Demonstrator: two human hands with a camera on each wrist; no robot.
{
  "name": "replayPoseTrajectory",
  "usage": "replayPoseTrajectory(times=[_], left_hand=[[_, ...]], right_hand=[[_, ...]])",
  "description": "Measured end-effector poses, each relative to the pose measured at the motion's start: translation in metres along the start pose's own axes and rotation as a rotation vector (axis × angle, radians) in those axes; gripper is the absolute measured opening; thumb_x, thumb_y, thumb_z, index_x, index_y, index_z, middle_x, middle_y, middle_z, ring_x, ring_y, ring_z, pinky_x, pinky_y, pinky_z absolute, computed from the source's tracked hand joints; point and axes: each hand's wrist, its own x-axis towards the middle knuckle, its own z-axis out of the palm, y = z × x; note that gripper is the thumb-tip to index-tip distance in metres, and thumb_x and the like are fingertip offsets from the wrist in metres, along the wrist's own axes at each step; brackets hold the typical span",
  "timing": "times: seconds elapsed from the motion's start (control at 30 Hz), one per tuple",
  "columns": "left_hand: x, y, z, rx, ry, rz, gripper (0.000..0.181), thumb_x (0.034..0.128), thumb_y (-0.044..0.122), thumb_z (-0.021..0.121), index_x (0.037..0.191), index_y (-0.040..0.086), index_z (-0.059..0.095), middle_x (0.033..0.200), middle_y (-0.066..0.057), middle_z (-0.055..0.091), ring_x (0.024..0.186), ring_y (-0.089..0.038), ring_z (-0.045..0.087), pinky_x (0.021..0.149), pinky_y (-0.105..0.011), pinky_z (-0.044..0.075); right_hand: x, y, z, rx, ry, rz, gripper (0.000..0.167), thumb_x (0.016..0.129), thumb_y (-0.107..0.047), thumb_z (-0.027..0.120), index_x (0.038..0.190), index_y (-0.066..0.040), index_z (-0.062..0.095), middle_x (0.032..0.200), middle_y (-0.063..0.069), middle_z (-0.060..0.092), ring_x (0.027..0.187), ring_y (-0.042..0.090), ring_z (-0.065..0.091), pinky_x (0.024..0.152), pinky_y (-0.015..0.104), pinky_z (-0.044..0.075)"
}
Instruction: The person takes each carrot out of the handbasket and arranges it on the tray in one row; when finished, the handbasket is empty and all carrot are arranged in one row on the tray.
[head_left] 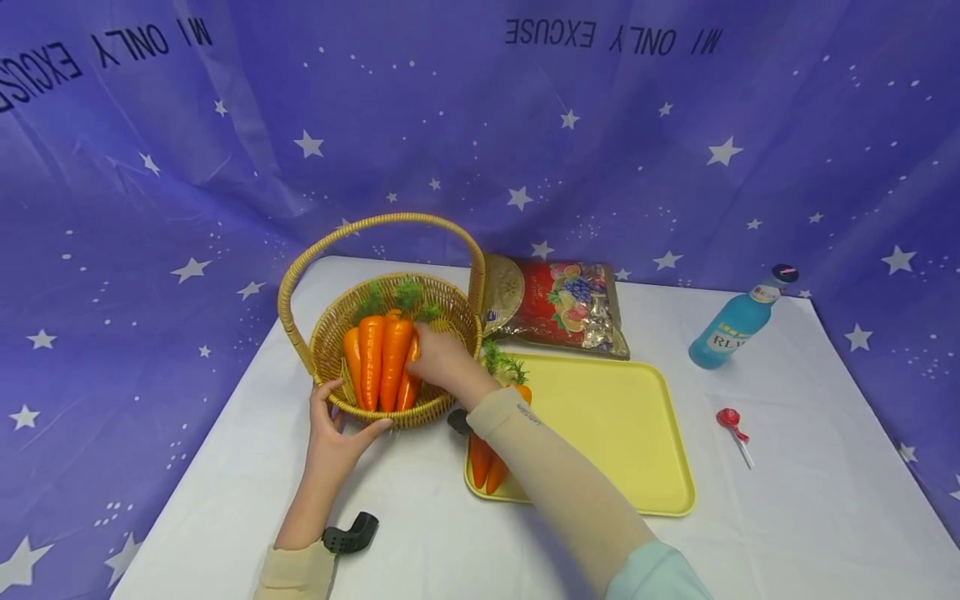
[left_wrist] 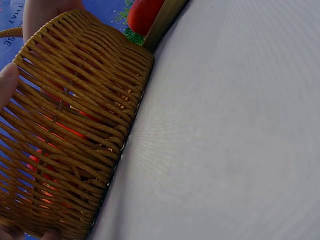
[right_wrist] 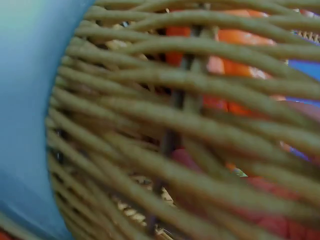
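Note:
A round wicker basket (head_left: 450,408) with a tall arched handle stands at the left of the white table, holding several orange carrots (head_left: 369,358) with green tops. My left hand (head_left: 333,437) grips its front left side, thumb and fingers spread around the wall; fingertips (left_wrist: 7,82) show in the left wrist view. My right hand (head_left: 442,358) reaches over the right rim and holds the rightmost carrot (head_left: 408,387) inside; part of its fingers is hidden. Through the weave, the right wrist view shows orange carrots (right_wrist: 240,37). More carrots (head_left: 480,462) lie on the yellow tray (head_left: 607,425), partly behind my right forearm.
A red and gold fruit-printed bag (head_left: 558,304) lies behind the tray. On the right stand a blue bottle (head_left: 731,333) and, lying before it, a red lollipop (head_left: 729,419). A purple starred cloth (head_left: 480,125) hangs behind the table.

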Motion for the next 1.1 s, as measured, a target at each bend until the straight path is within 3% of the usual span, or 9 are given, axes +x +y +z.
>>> replayPoseTrajectory(times=[0.13, 0.33, 0.53, 0.63, 0.73, 0.9, 1.0, 1.1], left_hand=[[-0.001, 0.0, -0.001, -0.007, 0.003, -0.003, 0.091, 0.0749, 0.016, 0.085, 0.141, 0.011, 0.022, 0.156, -0.016, 0.004, 0.143, -0.032, 0.01, 0.115, -0.051, 0.02], [-0.002, -0.001, -0.002, -0.023, -0.001, -0.015, 0.091, 0.075, 0.015, 0.085, 0.141, 0.011, 0.022, 0.156, -0.015, 0.001, 0.143, -0.034, 0.011, 0.115, -0.05, 0.02], [-0.003, -0.002, -0.002, -0.014, -0.001, -0.019, 0.091, 0.0751, 0.016, 0.085, 0.141, 0.01, 0.022, 0.156, -0.017, 0.002, 0.142, -0.037, 0.012, 0.115, -0.05, 0.02], [-0.003, -0.002, -0.001, -0.015, -0.002, -0.019, 0.091, 0.0752, 0.016, 0.085, 0.141, 0.01, 0.022, 0.156, -0.017, 0.003, 0.142, -0.037, 0.012, 0.115, -0.05, 0.02], [-0.003, -0.002, -0.001, -0.017, -0.004, -0.015, 0.091, 0.0754, 0.016, 0.084, 0.141, 0.01, 0.022, 0.156, -0.017, 0.004, 0.142, -0.037, 0.012, 0.115, -0.05, 0.021], [-0.001, 0.0, -0.001, -0.014, -0.009, -0.014, 0.091, 0.0764, 0.017, 0.084, 0.142, 0.009, 0.021, 0.156, -0.016, 0.001, 0.143, -0.036, 0.01, 0.115, -0.051, 0.02], [0.0, 0.001, -0.001, -0.012, -0.007, -0.014, 0.091, 0.0766, 0.018, 0.084, 0.142, 0.01, 0.021, 0.157, -0.016, 0.0, 0.143, -0.036, 0.009, 0.115, -0.051, 0.02], [0.0, 0.001, -0.001, -0.009, -0.005, -0.009, 0.091, 0.0762, 0.017, 0.084, 0.141, 0.01, 0.021, 0.157, -0.017, 0.0, 0.143, -0.036, 0.01, 0.114, -0.052, 0.02]], right_hand=[[0.002, -0.003, 0.006, -0.073, -0.025, -0.013, 0.069, 0.091, -0.031, 0.065, 0.15, -0.015, 0.034, 0.121, 0.01, 0.064, 0.1, 0.023, 0.063, 0.08, 0.033, 0.053], [0.004, -0.003, 0.012, -0.145, -0.039, -0.074, 0.059, 0.093, -0.03, 0.063, 0.147, -0.019, 0.042, 0.12, 0.007, 0.065, 0.101, 0.022, 0.063, 0.079, 0.032, 0.052], [0.007, 0.004, 0.014, -0.043, -0.043, -0.059, 0.054, 0.091, -0.023, 0.065, 0.143, -0.018, 0.048, 0.121, 0.004, 0.065, 0.078, 0.015, 0.06, 0.067, 0.026, 0.049], [0.008, 0.006, 0.013, 0.035, -0.027, -0.041, 0.052, 0.091, -0.022, 0.065, 0.141, -0.017, 0.05, 0.126, 0.005, 0.062, 0.081, 0.015, 0.06, 0.069, 0.025, 0.049], [0.008, 0.006, 0.011, 0.098, 0.017, -0.035, 0.05, 0.092, -0.023, 0.066, 0.139, -0.017, 0.052, 0.131, 0.004, 0.059, 0.096, 0.017, 0.06, 0.078, 0.029, 0.051], [0.007, 0.005, 0.009, 0.121, 0.155, -0.064, 0.049, 0.091, -0.027, 0.068, 0.137, -0.022, 0.054, 0.132, 0.004, 0.058, 0.115, 0.023, 0.055, 0.091, 0.037, 0.049], [0.006, 0.007, 0.009, 0.15, 0.229, -0.087, 0.049, 0.09, -0.028, 0.069, 0.136, -0.027, 0.054, 0.13, 0.008, 0.056, 0.112, 0.026, 0.056, 0.089, 0.039, 0.051], [0.004, 0.009, 0.009, 0.202, 0.273, -0.124, 0.048, 0.089, -0.026, 0.07, 0.135, -0.029, 0.054, 0.125, 0.011, 0.054, 0.098, 0.025, 0.058, 0.076, 0.037, 0.052]])
